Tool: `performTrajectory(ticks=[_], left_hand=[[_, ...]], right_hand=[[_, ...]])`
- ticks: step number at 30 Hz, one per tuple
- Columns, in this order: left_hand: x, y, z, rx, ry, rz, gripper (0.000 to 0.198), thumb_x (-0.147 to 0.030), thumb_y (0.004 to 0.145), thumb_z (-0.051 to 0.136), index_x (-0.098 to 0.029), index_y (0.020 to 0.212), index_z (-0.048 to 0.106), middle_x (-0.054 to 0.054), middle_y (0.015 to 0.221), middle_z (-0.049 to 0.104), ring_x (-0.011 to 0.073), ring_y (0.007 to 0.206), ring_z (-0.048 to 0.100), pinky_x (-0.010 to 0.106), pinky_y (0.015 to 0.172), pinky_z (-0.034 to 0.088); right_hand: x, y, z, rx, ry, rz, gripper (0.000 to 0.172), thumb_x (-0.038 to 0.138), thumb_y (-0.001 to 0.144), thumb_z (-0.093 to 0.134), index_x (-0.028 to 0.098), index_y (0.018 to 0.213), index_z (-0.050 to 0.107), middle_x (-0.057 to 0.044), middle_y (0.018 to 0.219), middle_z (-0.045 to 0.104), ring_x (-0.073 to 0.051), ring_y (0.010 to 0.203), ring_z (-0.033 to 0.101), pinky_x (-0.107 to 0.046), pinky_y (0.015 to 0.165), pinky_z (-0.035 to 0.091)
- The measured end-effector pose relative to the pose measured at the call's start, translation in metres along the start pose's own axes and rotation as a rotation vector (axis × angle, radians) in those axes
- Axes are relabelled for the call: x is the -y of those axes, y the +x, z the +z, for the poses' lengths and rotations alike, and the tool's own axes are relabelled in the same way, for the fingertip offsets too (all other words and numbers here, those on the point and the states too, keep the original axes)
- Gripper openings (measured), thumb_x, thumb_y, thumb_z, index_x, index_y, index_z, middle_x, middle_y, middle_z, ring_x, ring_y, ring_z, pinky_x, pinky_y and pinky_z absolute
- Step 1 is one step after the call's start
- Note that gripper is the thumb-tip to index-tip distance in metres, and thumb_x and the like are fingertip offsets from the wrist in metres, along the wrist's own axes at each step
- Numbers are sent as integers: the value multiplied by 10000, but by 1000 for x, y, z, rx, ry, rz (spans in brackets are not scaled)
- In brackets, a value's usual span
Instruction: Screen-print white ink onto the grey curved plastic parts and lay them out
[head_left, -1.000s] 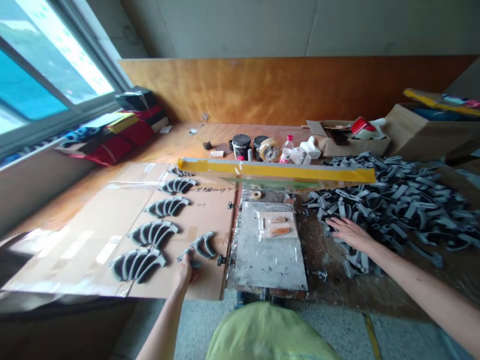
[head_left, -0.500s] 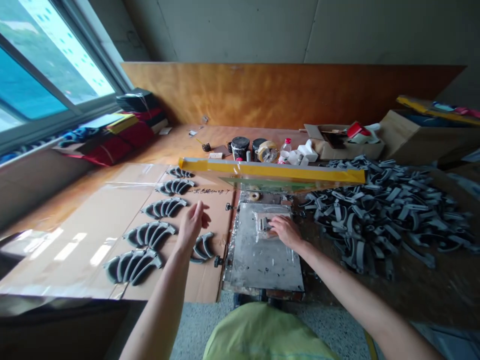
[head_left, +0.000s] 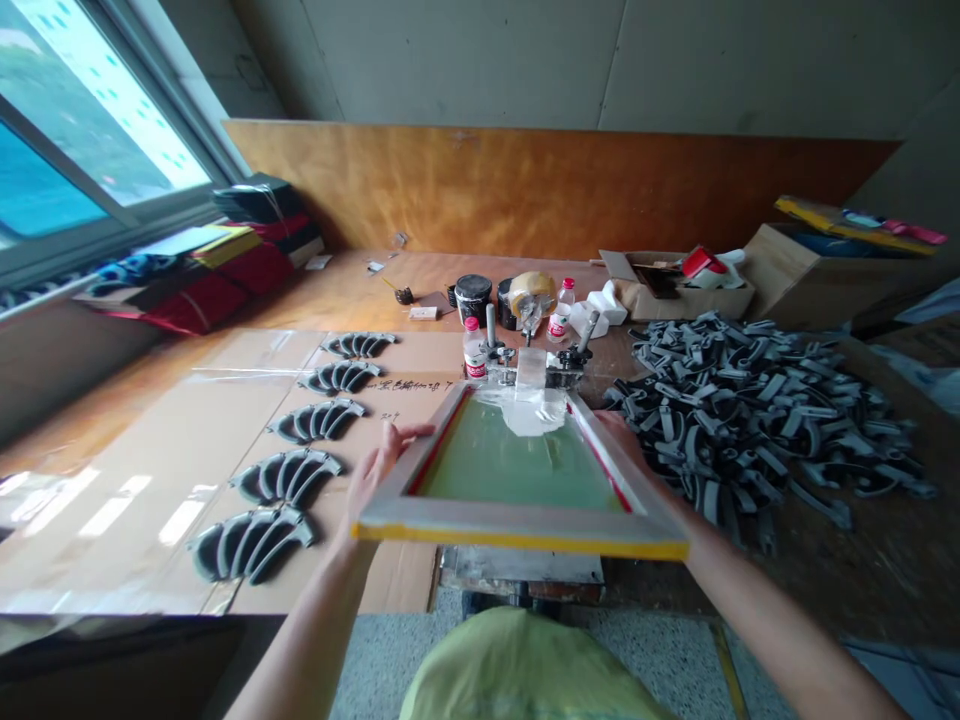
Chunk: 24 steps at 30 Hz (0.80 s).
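A screen printing frame (head_left: pixel 525 532) with a green mesh lies over the grey base plate (head_left: pixel 517 566) in front of me. Its near edge carries yellow tape and sits a little above the plate. My left hand (head_left: pixel 379 462) holds the frame's left side, fingers reaching toward the rail. On the other side, my right hand (head_left: pixel 619 432) grips the right rail, its fingers largely hidden. White ink (head_left: pixel 534 418) is pooled at the far end of the mesh, below a pale flat blade (head_left: pixel 532 372). Metal hinge clamps (head_left: pixel 577 358) stand behind the frame.
Curved grey plastic parts (head_left: pixel 251 543) lie in fanned rows on cardboard (head_left: pixel 150 480) at left. A large heap of similar parts (head_left: pixel 735 420) covers the right side. Bottles (head_left: pixel 474 350), black tubs (head_left: pixel 474 298) and an open carton (head_left: pixel 686 298) stand at the back.
The screen frame has come down from its raised position over the base plate and hides the small part there. My right hand left that part, and both hands moved to the frame's sides.
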<state>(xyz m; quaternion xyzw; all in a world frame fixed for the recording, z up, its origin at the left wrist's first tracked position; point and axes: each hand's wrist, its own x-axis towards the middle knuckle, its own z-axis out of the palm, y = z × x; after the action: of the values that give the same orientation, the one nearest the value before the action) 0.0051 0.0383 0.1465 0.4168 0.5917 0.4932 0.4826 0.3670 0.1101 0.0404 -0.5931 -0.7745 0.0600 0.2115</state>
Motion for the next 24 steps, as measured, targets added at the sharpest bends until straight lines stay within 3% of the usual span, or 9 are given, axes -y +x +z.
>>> performTrajectory(ticks=[2,5,7,10,12,14,20,24], left_hand=[[31,-13,-6,68,58,-139,616,-689,763,581,-176,1079,710,65,879,737,220,777,673,273,631,520],[85,-20,-6,91,79,-240,812,-655,703,672,-169,1343,558,43,808,717,218,736,667,282,625,519],[116,-18,-2,56,102,-248,922,-666,678,680,-159,1419,474,15,734,685,201,678,648,276,598,505],[145,-12,1,20,173,-228,886,-690,688,641,-170,1393,513,-5,701,656,177,621,617,263,563,478],[153,-10,0,27,210,-221,821,-686,711,618,-186,1359,551,7,742,677,183,647,627,268,585,484],[155,-9,-2,43,244,-218,770,-680,739,592,-195,1336,574,23,802,703,200,715,647,278,635,495],[160,-10,-4,66,304,-220,719,-675,793,536,-210,1341,566,35,886,718,224,816,657,298,723,498],[160,-9,-4,69,282,-214,722,-678,785,543,-194,1319,585,41,886,724,226,819,659,297,725,503]], right_hand=[[-5,21,-16,-89,22,29,341,258,956,418,223,1216,636,-93,1145,663,-252,1050,618,-422,930,495],[18,56,-20,-148,40,-90,479,279,859,621,186,1322,546,-132,1348,538,-269,1224,522,-419,1032,443],[44,75,-13,-62,-24,-173,555,233,786,709,166,1309,534,-148,1343,528,-281,1240,499,-411,1021,444],[73,90,2,176,-139,-152,369,179,782,702,173,1139,605,-112,1092,658,-251,1039,602,-335,868,491],[81,89,9,295,-186,-119,205,163,816,648,181,1020,637,-87,959,693,-225,908,631,-296,780,481],[82,79,11,329,-196,-157,123,136,835,591,180,932,654,-84,914,702,-217,868,628,-286,745,462],[68,24,-1,388,-79,-478,267,-20,770,498,190,842,647,-45,856,685,-187,881,590,-259,715,418],[61,18,-17,465,-52,-560,256,-30,733,536,204,774,631,-12,799,662,-165,816,577,-243,669,383]])
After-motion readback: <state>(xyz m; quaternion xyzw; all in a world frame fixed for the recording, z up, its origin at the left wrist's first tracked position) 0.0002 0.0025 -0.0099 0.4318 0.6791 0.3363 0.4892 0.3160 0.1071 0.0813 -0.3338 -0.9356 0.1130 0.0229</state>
